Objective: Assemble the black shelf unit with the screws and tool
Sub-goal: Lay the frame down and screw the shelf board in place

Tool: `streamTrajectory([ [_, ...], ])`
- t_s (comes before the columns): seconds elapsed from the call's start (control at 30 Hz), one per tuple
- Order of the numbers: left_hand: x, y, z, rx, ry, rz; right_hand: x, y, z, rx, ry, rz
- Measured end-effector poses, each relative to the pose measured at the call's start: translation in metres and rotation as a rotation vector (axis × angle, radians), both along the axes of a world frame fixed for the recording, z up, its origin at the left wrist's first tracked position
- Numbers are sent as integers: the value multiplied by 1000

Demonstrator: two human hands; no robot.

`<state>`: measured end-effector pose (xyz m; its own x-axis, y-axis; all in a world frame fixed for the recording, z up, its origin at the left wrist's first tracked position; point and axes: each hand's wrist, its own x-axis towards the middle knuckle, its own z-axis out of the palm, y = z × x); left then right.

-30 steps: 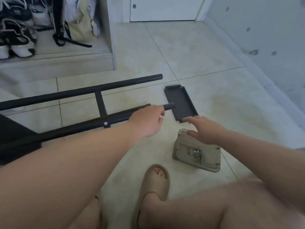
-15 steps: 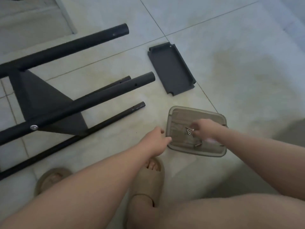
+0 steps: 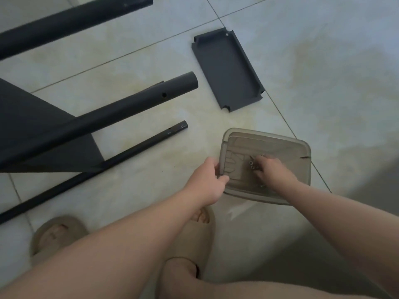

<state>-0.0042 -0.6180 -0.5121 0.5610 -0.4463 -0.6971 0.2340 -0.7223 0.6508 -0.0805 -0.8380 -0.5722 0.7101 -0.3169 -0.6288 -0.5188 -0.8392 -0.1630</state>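
Note:
A translucent grey-brown plastic tray [image 3: 287, 147] lies on the tiled floor with several silver screws [image 3: 251, 165] inside. My left hand [image 3: 208, 182] grips the tray's left rim. My right hand [image 3: 272, 171] reaches into the tray, fingers curled over the screws; whether it pinches one is hidden. The black shelf frame lies on its side at the left: a thick tube [image 3: 133, 104] with a hole near its end, a thinner rod [image 3: 121, 156] below it, another thick tube [image 3: 71, 20] at the top, and a dark shelf panel [image 3: 28, 126]. A small black shelf tray [image 3: 226, 70] lies apart.
My two feet in beige slippers [image 3: 194, 240] [image 3: 56, 234] stand on the floor just below the tray. Pale floor tiles stretch to the right of the plastic tray and the small black tray.
My left hand let go of the thick tube and came down to the plastic tray's rim. My right hand went deeper among the screws. The camera tilted down and moved closer.

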Motion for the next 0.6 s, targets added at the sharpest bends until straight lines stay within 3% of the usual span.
streamTrajectory([
  [0.23, 0, 1, 3, 10, 16, -19, 7, 6, -11, -87, 4, 108],
  [0.6, 16, 18, 31, 152, -57, -164, 9, 23, 52, 70, -161, -92],
])
